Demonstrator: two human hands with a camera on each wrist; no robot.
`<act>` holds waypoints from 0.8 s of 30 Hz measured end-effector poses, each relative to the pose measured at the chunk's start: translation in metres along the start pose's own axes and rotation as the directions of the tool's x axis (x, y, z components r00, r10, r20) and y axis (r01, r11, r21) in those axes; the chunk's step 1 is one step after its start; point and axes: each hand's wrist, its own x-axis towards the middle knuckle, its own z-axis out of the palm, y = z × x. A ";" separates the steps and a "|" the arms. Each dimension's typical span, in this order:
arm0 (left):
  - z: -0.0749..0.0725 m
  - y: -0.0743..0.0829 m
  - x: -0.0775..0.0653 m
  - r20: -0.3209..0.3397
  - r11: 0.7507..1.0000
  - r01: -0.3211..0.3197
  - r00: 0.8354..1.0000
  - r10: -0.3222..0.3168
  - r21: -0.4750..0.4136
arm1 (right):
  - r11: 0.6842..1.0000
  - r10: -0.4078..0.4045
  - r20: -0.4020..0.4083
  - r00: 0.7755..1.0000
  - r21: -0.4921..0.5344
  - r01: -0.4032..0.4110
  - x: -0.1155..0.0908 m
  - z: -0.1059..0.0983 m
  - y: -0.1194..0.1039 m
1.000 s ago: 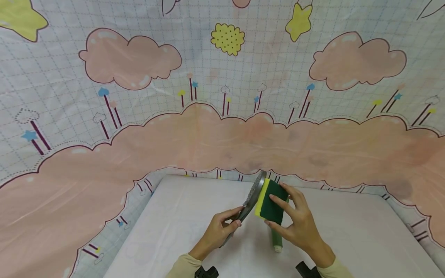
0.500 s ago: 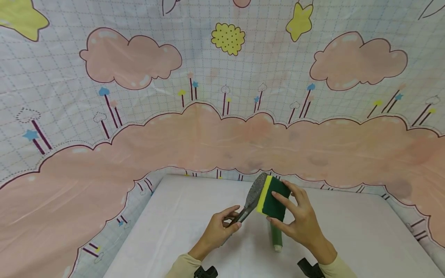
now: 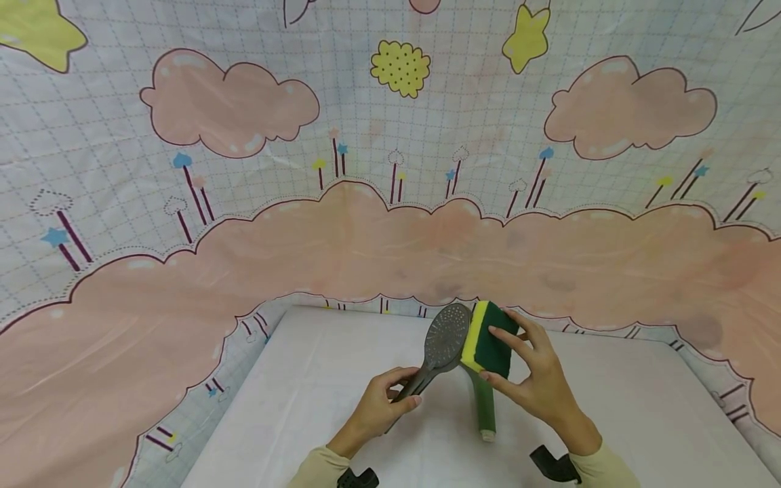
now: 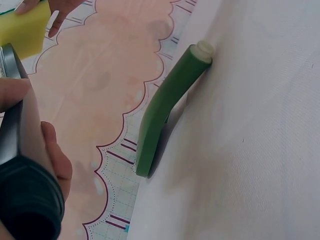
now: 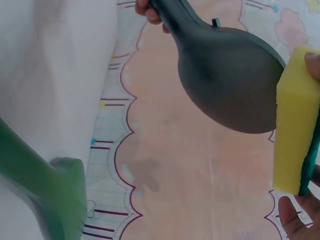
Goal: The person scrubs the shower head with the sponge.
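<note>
A grey shower head (image 3: 447,335) is raised over the table, its perforated face turned toward the head camera. My left hand (image 3: 381,403) grips it by the handle, whose open threaded end (image 4: 31,210) shows in the left wrist view. My right hand (image 3: 543,390) pinches a sponge (image 3: 495,344), yellow with a dark green scouring side. In the right wrist view, the sponge's yellow side (image 5: 296,135) is right at the edge of the shower head's smooth back (image 5: 230,75). Fingers spread over the green side; the thumb supports the lower edge.
Below the hands, a green curved handle-like piece (image 3: 486,410) with a pale round end lies on the white table (image 3: 293,400). A patterned cloth (image 3: 366,251) with clouds and stars covers the area behind and beside the table.
The shower head has turned from nearly edge-on until its perforated face shows. My right hand has shifted the sponge slightly right and up. The green piece has stayed put.
</note>
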 end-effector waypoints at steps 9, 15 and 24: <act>-0.002 0.001 0.000 -0.031 0.999 0.019 0.999 -0.018 0.044 | 0.999 0.028 0.019 0.999 -0.017 -0.027 -0.005 0.000 -0.003; -0.005 0.001 -0.001 -0.031 0.998 0.028 0.999 -0.026 0.065 | 1.000 0.020 0.054 0.998 -0.016 -0.019 -0.012 0.001 -0.008; -0.007 0.000 -0.003 -0.011 0.999 0.032 0.999 -0.032 0.033 | 1.000 -0.010 0.042 0.999 0.025 0.009 -0.019 0.003 -0.009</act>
